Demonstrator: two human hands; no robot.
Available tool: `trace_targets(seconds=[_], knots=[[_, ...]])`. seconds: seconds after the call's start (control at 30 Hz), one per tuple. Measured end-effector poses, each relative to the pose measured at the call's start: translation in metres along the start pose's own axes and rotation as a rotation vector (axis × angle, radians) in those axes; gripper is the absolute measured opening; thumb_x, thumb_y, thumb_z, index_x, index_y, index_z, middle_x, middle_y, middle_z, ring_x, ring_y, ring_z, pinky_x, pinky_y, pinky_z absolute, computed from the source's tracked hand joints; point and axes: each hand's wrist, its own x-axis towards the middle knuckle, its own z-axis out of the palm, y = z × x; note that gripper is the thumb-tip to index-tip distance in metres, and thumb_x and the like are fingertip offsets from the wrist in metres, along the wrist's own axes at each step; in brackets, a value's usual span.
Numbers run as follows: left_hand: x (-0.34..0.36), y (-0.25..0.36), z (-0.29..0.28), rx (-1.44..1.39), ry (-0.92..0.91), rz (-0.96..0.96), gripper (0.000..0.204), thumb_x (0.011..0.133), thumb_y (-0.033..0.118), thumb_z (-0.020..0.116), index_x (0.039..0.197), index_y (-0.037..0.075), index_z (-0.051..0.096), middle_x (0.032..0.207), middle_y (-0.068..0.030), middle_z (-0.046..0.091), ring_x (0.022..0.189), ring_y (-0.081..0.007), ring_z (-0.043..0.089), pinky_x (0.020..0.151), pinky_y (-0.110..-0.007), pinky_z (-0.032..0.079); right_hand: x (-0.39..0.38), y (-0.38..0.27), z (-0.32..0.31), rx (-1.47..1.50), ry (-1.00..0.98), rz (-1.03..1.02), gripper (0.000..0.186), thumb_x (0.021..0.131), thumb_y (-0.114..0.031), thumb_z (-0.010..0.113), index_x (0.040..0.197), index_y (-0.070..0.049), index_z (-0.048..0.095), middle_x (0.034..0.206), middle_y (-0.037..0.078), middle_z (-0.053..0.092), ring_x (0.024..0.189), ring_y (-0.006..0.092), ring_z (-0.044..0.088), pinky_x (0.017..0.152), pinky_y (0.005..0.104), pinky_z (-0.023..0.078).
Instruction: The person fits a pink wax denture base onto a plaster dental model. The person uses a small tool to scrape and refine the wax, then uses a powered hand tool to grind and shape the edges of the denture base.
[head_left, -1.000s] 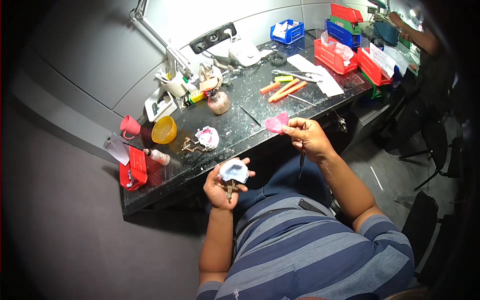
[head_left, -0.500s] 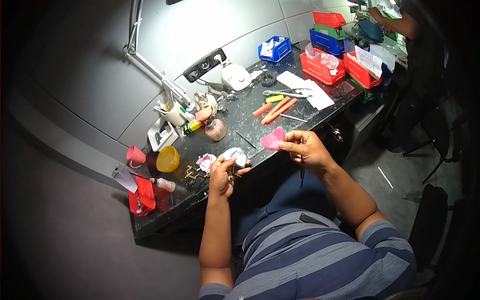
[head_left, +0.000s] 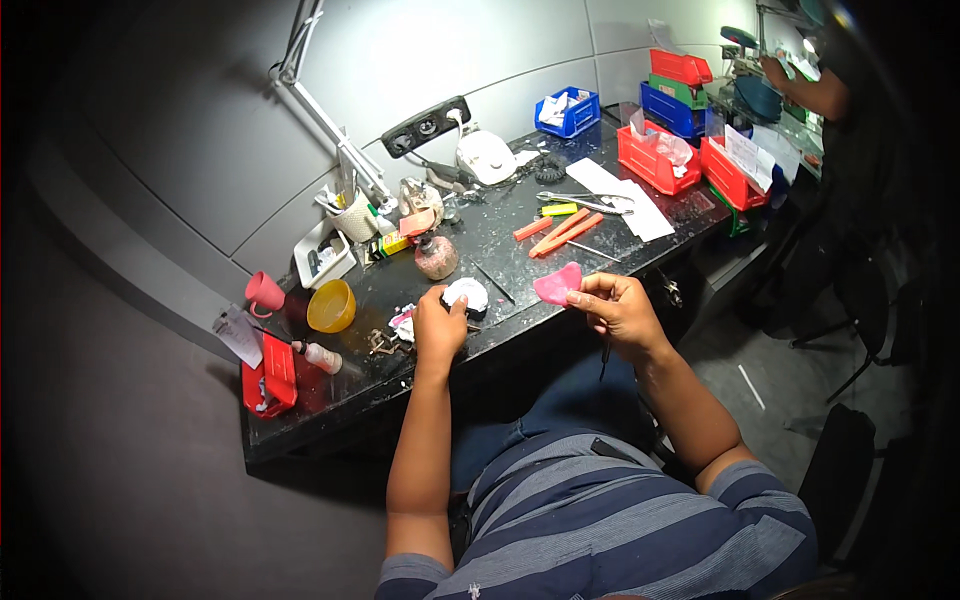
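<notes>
My left hand (head_left: 438, 328) is closed on a white plaster cast (head_left: 466, 293), down at the front part of the black bench, thumb against its side. Between the thumb and fingers of my right hand (head_left: 624, 318) is a thin pink wax plate (head_left: 557, 285), roughly triangular and held up just off the bench edge. A thin dark-handled tool (head_left: 604, 362) also hangs down from the right hand, partly hidden by the fingers. Left of the cast, a second white cast with pink on it (head_left: 402, 323) lies by a brass-coloured metal frame (head_left: 381, 343), partly behind my left hand.
Orange-pink wax strips (head_left: 565, 234), pliers (head_left: 585, 196) and white paper (head_left: 640, 208) lie farther back. A yellow bowl (head_left: 331, 306), pink mug (head_left: 264, 292) and red bin (head_left: 268, 385) stand left. Red bins (head_left: 655, 160) line the right, where another person (head_left: 835, 130) works.
My left hand has moved up and forward with the white cast, turning over so its back shows. The right hand still holds the pink plate and tool; the whole view has shifted slightly.
</notes>
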Motion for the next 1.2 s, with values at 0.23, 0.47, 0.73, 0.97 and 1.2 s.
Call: trace_targets(seconds=[0.23,0.47,0.73,0.97,1.2], knots=[[-0.018,0.01,-0.016,0.122,0.05,0.091,0.045,0.089,0.022,0.074,0.123,-0.006,0.066,0.122,-0.0282,0.067,0.117,-0.0427,0.061,0.102,-0.049,0.048,0.001,0.003,0.016,-0.1,0.01,-0.014,0.013,0.094,-0.013,0.077,0.093,0.0,0.076,0.074,-0.002,0.067,0.053,0.0012,0.046,0.047,0.02,0.033],[-0.045,-0.001,0.0,0.002,0.269,0.363,0.042,0.09,0.018,0.071,0.121,-0.009,0.066,0.132,-0.0322,0.062,0.128,-0.0475,0.055,0.111,-0.05,0.043,0.032,0.042,-0.009,-0.227,0.134,0.027,0.013,0.096,-0.01,0.073,0.092,0.002,0.076,0.084,0.006,0.076,0.056,0.0029,0.052,0.048,0.0192,0.038],[-0.064,-0.017,-0.033,0.072,0.759,0.441,0.05,0.087,0.011,0.071,0.133,-0.003,0.059,0.147,-0.0276,0.05,0.142,-0.05,0.04,0.121,-0.059,0.024,0.056,0.03,-0.006,-0.514,0.247,0.037,0.023,0.095,-0.021,0.077,0.091,0.001,0.08,0.072,0.003,0.073,0.053,0.002,0.048,0.048,0.0216,0.034],[-0.048,-0.083,-0.037,-0.471,0.359,0.042,0.066,0.089,0.012,0.078,0.144,-0.001,0.045,0.13,-0.0251,0.062,0.115,-0.0307,0.064,0.101,-0.04,0.051,0.024,0.003,0.008,-0.061,0.16,0.153,0.04,0.103,-0.037,0.065,0.098,0.001,0.071,0.074,0.003,0.067,0.045,0.003,0.041,0.041,0.0198,0.026],[-0.05,-0.087,-0.036,-0.696,0.313,0.098,0.06,0.089,0.0,0.076,0.14,0.001,0.047,0.133,-0.0187,0.06,0.119,-0.0243,0.061,0.104,-0.037,0.05,-0.041,0.069,0.053,0.038,-0.365,0.652,0.059,0.11,-0.049,0.044,0.102,0.004,0.066,0.078,0.008,0.067,0.053,0.0091,0.053,0.044,0.0241,0.041]])
